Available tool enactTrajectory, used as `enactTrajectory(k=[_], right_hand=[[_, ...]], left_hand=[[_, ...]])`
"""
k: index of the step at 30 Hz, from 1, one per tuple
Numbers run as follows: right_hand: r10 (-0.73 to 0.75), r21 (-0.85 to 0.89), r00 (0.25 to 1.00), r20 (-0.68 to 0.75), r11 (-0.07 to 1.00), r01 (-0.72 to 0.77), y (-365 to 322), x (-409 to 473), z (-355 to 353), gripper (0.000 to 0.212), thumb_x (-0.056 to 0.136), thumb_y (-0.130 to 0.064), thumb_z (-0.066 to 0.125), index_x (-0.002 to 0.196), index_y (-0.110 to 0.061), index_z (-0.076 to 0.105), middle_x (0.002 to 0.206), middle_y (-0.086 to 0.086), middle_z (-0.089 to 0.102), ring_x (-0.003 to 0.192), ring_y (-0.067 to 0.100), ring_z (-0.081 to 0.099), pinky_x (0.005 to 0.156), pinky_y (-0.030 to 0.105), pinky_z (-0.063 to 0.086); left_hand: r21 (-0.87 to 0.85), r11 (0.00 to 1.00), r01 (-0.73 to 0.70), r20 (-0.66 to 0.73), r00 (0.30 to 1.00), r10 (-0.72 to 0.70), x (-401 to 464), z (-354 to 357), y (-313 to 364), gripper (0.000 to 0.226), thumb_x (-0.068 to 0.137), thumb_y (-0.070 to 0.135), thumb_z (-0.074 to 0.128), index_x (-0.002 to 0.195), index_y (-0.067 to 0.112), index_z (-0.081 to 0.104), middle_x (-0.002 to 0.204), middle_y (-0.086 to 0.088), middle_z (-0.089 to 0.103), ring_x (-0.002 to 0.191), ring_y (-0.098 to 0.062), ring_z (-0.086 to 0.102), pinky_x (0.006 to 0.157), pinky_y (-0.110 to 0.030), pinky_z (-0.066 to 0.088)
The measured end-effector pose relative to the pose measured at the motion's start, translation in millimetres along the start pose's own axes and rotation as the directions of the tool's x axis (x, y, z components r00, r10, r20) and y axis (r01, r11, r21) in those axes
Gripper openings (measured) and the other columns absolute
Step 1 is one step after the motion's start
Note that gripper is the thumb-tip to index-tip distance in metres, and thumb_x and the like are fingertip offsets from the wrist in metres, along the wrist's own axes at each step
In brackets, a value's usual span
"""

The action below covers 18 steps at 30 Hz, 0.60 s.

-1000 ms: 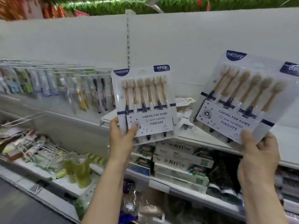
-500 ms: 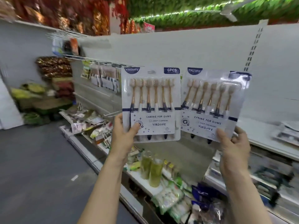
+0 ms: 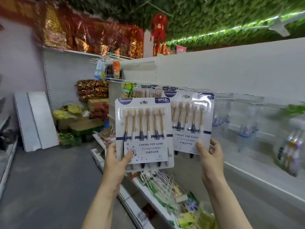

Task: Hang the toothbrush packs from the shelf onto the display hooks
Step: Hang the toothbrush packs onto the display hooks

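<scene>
I have a toothbrush pack in each hand, both upright and facing me; the front pack (image 3: 144,132) is pinched at its lower left corner by my left hand (image 3: 116,160), thumb on the printed card; the second pack (image 3: 192,123) sits just behind it, its left edge covered, and my right hand (image 3: 210,156) grips its bottom edge with the thumb in front and fingers curled behind. By my reckoning I am mid-carry, bringing both packs up to the display hooks (image 3: 148,85), where matching packs (image 3: 146,91) already hang against the white back panel (image 3: 231,68); the next move calls for lining the small slot at the top of one pack with a free hook's tip and sliding it on. Which hook is free I cannot tell; the row is half hidden by my packs; the clear-wrapped goods (image 3: 244,119) to the right are too blurred to name, and the lower shelf (image 3: 148,190) is a jumble.
</scene>
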State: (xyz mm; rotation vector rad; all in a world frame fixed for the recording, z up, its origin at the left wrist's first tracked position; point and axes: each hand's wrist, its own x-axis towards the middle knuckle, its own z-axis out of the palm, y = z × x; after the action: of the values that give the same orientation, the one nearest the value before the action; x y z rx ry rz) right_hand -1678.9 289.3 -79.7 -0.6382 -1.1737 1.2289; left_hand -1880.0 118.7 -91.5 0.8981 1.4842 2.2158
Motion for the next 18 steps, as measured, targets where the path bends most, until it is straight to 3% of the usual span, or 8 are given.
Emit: enactTrajectory(k=[7, 12, 16, 18], right_hand=[[0.065, -0.063, 0.998, 0.007, 0.996, -0.065, 73, 100, 129, 0.030, 0.091, -0.014, 0.072, 0.116, -0.021, 0.056, 0.114, 0.012, 0.070, 0.101, 0.026, 0.069, 0.079, 0.033, 0.054], [0.064, -0.117, 0.997, -0.037, 0.991, -0.068, 115, 162, 194, 0.028, 0.092, -0.012, 0.070, 0.115, -0.018, 0.057, 0.114, 0.012, 0.070, 0.098, 0.026, 0.068, 0.077, 0.032, 0.053], [0.046, -0.131, 0.995, -0.085, 0.990, -0.057, 147, 210, 246, 0.029, 0.092, -0.013, 0.070, 0.117, -0.017, 0.055, 0.112, 0.009, 0.071, 0.097, 0.022, 0.069, 0.082, 0.036, 0.056], [0.044, -0.128, 0.989, -0.139, 0.990, -0.062, 161, 230, 267, 0.033, 0.093, -0.013, 0.070, 0.122, -0.014, 0.055, 0.111, 0.008, 0.072, 0.096, 0.021, 0.071, 0.077, 0.031, 0.057]], left_hand=[[0.064, 0.998, -0.016, 0.040, 0.999, 0.014, 165, -44, -14, 0.045, 0.089, 0.001, 0.067, 0.124, 0.023, 0.047, 0.106, 0.007, 0.071, 0.091, -0.001, 0.070, 0.071, -0.018, 0.055], [0.055, 0.997, 0.047, 0.083, 0.995, -0.051, 248, -66, -50, 0.044, 0.088, 0.006, 0.069, 0.115, 0.035, 0.050, 0.104, 0.009, 0.073, 0.096, -0.003, 0.069, 0.084, -0.029, 0.054], [0.017, 0.995, 0.096, 0.162, 0.982, -0.098, 323, -75, -80, 0.047, 0.089, 0.007, 0.069, 0.125, 0.027, 0.048, 0.110, 0.005, 0.070, 0.102, -0.009, 0.067, 0.090, -0.036, 0.052], [0.027, 0.992, 0.123, 0.223, 0.967, -0.126, 363, -77, -95, 0.048, 0.088, 0.009, 0.070, 0.128, 0.026, 0.047, 0.112, 0.004, 0.070, 0.103, -0.011, 0.066, 0.088, -0.036, 0.053]])
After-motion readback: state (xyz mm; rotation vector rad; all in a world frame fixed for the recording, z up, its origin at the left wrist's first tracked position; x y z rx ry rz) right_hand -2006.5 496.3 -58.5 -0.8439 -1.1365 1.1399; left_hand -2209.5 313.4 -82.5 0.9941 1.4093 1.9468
